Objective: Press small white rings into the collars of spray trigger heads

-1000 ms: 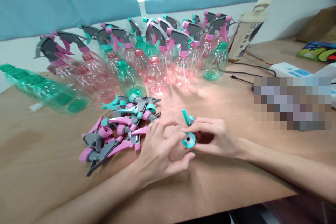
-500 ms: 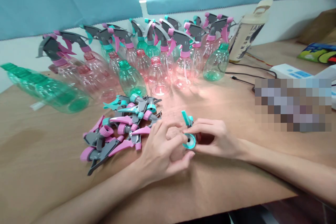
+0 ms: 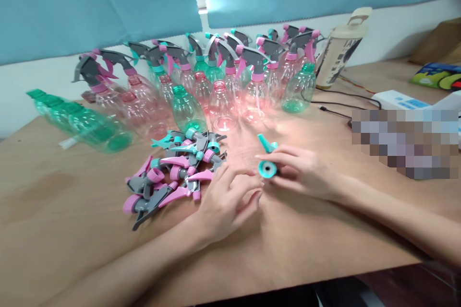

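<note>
My right hand (image 3: 306, 170) grips a spray head with a teal collar (image 3: 267, 169), whose round opening faces me; its teal trigger (image 3: 265, 143) sticks up above the fingers. Close by on the left is my left hand (image 3: 228, 201), its fingers curled with the thumb and fingertips near each other beside the collar; whether something small is between them is too unclear to tell. A pile of loose grey, pink and teal spray heads (image 3: 180, 172) lies left of my left hand. Behind it stands an open green bottle (image 3: 188, 110), with an open pink bottle (image 3: 222, 108) beside it.
Several bottles with spray heads (image 3: 256, 91) stand along the back. Green bottles (image 3: 86, 127) lie in a row at the left. A cream drink bottle (image 3: 338, 55), black cables (image 3: 334, 111) and a white box (image 3: 399, 101) are at the right. The table's front edge runs below my arms.
My right hand has raised the teal-collared spray head slightly and drawn it away from my left hand. My left fingertips no longer overlap the collar. The camera view has shifted a little.
</note>
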{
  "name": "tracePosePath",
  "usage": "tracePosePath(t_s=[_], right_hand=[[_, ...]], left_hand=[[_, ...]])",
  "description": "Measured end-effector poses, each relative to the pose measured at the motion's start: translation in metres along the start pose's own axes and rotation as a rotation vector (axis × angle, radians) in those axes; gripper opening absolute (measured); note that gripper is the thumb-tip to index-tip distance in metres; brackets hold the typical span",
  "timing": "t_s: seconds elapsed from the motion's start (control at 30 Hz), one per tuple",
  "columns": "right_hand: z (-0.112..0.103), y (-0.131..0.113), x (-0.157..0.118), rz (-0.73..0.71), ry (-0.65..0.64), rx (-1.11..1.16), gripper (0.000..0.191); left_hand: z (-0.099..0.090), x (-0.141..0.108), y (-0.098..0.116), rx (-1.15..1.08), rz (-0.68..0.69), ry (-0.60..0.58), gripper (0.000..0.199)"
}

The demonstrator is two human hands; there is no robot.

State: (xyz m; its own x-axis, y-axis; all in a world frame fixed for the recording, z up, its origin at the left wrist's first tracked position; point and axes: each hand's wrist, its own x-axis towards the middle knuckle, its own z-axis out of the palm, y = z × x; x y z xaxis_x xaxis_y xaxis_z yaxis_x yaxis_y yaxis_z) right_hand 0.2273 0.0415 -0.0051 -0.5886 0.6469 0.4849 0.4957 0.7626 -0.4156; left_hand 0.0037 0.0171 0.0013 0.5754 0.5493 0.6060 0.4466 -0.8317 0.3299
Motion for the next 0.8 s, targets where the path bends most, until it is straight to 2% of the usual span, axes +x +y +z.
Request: tracePosePath(t_s=[0.1,0.2,0.27,0.33,0.43,0.53,0.63,0.73,0.8], right_hand=[[-0.023,0.020,-0.002,0.126,-0.030,-0.273,0.035],[-0.046,0.050,-0.006,0.133,-0.084,-0.455,0.031],[-0.058,0.071,-0.008,0.085,-0.132,-0.543,0.031],[-0.065,0.088,-0.008,0.065,-0.144,-0.555,0.030],[-0.066,0.097,-0.008,0.076,-0.209,-0.618,0.036],[-0.060,0.083,-0.007,0.119,-0.264,-0.740,0.034],[-0.048,0.056,-0.002,0.098,-0.254,-0.810,0.031],[-0.034,0.023,0.014,0.034,-0.271,-0.668,0.024],[-0.021,0.003,0.030,0.057,-0.274,-0.550,0.025]], left_hand=[[-0.001,-0.003,0.004,-0.002,0.012,-0.019,0.012],[-0.004,-0.010,0.010,0.022,0.062,-0.063,0.016],[-0.008,-0.016,0.014,0.050,0.107,-0.070,0.012],[-0.013,-0.023,0.017,0.075,0.137,-0.080,0.007],[-0.025,-0.034,0.018,0.102,0.124,-0.105,0.017],[-0.037,-0.045,0.017,0.145,0.076,-0.118,0.015],[-0.049,-0.055,0.013,0.171,-0.003,-0.119,0.010],[-0.059,-0.063,0.010,0.183,-0.041,-0.091,0.008],[-0.065,-0.067,0.009,0.187,-0.046,-0.065,0.009]])
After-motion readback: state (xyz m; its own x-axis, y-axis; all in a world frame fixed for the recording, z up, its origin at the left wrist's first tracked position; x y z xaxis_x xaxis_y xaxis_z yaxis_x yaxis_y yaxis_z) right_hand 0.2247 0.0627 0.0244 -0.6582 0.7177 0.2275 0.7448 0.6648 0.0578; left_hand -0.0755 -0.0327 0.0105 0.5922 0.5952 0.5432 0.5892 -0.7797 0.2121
